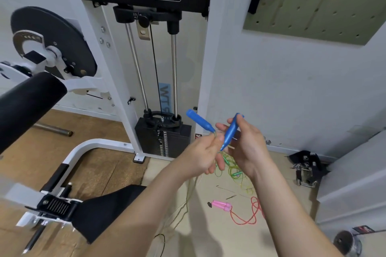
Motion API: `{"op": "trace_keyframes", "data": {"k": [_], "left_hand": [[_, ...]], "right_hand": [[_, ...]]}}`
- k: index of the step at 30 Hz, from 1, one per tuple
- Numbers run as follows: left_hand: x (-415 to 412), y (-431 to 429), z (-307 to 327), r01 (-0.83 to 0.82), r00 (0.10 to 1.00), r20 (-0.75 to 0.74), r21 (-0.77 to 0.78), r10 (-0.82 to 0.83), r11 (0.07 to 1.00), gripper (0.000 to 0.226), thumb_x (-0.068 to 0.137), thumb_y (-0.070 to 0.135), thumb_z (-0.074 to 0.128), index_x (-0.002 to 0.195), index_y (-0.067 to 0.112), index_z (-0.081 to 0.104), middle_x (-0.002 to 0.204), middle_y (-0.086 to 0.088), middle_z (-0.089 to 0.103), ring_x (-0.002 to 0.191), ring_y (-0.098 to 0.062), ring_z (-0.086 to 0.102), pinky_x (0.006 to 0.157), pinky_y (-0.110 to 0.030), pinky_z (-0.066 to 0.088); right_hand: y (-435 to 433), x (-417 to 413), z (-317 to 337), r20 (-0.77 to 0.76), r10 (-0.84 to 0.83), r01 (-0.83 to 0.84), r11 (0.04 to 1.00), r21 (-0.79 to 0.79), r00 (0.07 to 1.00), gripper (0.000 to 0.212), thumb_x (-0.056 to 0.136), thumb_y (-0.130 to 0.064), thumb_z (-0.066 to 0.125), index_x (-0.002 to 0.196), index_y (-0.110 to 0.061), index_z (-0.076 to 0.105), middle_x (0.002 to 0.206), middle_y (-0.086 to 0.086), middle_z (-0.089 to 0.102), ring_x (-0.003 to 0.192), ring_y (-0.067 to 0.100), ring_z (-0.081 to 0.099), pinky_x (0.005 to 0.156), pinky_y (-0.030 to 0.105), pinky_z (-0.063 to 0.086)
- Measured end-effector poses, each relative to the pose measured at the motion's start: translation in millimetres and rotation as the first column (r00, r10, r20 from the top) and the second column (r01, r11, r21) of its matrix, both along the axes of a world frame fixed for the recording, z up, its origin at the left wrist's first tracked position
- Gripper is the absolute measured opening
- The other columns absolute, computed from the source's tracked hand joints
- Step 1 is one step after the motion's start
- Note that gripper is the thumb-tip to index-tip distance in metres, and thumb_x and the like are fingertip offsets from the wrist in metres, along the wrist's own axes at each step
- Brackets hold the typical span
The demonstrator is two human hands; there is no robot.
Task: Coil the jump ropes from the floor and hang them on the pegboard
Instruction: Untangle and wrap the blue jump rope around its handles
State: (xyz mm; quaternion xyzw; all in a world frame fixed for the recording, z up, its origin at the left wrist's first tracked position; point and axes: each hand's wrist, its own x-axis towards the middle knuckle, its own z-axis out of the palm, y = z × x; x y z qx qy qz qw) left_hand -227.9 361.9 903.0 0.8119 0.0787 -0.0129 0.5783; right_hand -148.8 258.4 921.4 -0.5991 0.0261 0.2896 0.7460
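Chest-high before the weight stack (165,137), the left hand (203,153) pinches one blue jump-rope handle (200,121) at its tip. The right hand (249,146) grips the other handle (230,131). Their thin yellow-green cord (189,192) trails to the floor (208,240).

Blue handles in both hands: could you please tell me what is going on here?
A person's left hand pinches one blue plastic jump-rope handle at its cord end, and the right hand grips the other blue handle. Their pale cord trails to the floor. A pink-handled red rope and a tangled yellow-green rope lie on the floor, below the olive pegboard.
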Motion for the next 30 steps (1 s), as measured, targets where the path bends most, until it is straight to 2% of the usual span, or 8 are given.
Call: {"op": "trace_keyframes", "data": {"k": [6,12,15,17,20,23,27,30], "left_hand": [[-15.9,-1.0,-4.3,0.183,0.979,-0.125,0.196,-0.161,0.963,0.035,0.1,0.04,0.034,0.08,0.021,0.056,0.059,0.009,0.054,0.059,-0.006,0.048,0.069,-0.03,0.043],[-12.5,-2.6,7.5,0.235,0.97,-0.158,0.405,-0.185,0.884,0.043,0.097,0.044,0.037,0.069,0.014,0.048,0.064,0.004,0.047,0.066,-0.016,0.047,0.067,-0.036,0.041],[-10.3,-1.6,15.0,0.213,0.977,-0.095,0.395,-0.191,0.894,0.054,0.089,0.052,0.052,0.056,0.015,0.031,0.053,0.003,0.03,0.052,-0.015,0.031,0.055,-0.033,0.027],[-8.4,2.2,21.5,0.172,0.985,-0.028,0.329,-0.172,0.929,0.059,0.08,0.058,0.058,0.053,0.017,0.026,0.051,0.002,0.024,0.051,-0.017,0.027,0.056,-0.033,0.025],[-4.2,7.4,33.6,0.166,0.985,0.013,0.139,-0.17,0.976,0.054,0.081,0.053,0.058,0.052,0.021,0.027,0.05,0.004,0.022,0.049,-0.018,0.023,0.054,-0.032,0.022],[0.7,9.5,45.5,0.197,0.978,0.075,0.006,-0.197,0.98,0.049,0.086,0.037,0.059,0.052,0.016,0.03,0.05,0.003,0.022,0.048,-0.015,0.02,0.05,-0.031,0.019],[8.4,13.4,55.2,0.152,0.985,0.09,-0.037,-0.149,0.988,0.053,0.096,0.034,0.051,0.054,0.004,0.043,0.044,0.002,0.033,0.04,-0.008,0.029,0.045,-0.019,0.026],[14.6,18.3,62.0,0.093,0.993,0.074,-0.034,-0.09,0.995,0.056,0.09,0.049,0.051,0.058,0.003,0.046,0.045,0.001,0.031,0.042,-0.012,0.024,0.045,-0.023,0.023]], "right_hand": [[-3.9,14.7,4.0,-0.215,0.114,-0.062,0.97,0.235,0.97,0.033,0.1,-0.049,0.038,0.096,-0.017,0.045,0.117,0.028,0.064,0.096,0.043,0.068,0.08,0.046,0.054],[0.0,1.8,-0.6,-0.132,0.196,-0.2,0.98,-0.013,0.972,0.031,0.097,-0.048,0.048,0.109,-0.02,0.052,0.121,0.024,0.062,0.102,0.026,0.06,0.089,0.042,0.044],[-4.1,1.4,-13.2,0.2,0.134,-0.045,0.917,-0.396,0.97,0.053,0.097,-0.037,0.051,0.145,-0.025,0.031,0.143,0.011,0.044,0.124,0.021,0.047,0.103,0.036,0.037],[-14.0,5.5,-9.7,0.475,0.174,0.076,0.884,-0.462,0.863,0.058,0.097,-0.043,0.048,0.149,-0.026,0.028,0.154,-0.002,0.034,0.139,0.011,0.033,0.111,0.027,0.026],[-30.4,6.4,14.0,0.463,0.489,-0.33,0.863,-0.384,0.74,0.067,0.085,-0.07,0.036,0.134,-0.029,0.055,0.133,-0.008,0.06,0.125,0.001,0.051,0.106,0.021,0.035],[-40.8,4.5,30.5,0.422,0.655,-0.574,0.754,-0.319,0.627,0.063,0.08,-0.064,0.055,0.126,-0.021,0.06,0.117,-0.002,0.07,0.112,0.006,0.062,0.094,0.02,0.046],[-47.9,3.3,34.0,0.448,0.676,-0.572,0.736,-0.363,0.586,0.047,0.077,-0.028,0.077,0.119,-0.024,0.057,0.096,0.002,0.065,0.092,0.011,0.061,0.084,0.027,0.051],[-46.4,-1.6,29.8,0.498,0.659,-0.414,0.747,-0.52,0.564,0.042,0.083,-0.023,0.075,0.118,-0.032,0.053,0.079,-0.007,0.06,0.076,0.012,0.06,0.077,0.039,0.054]]}}
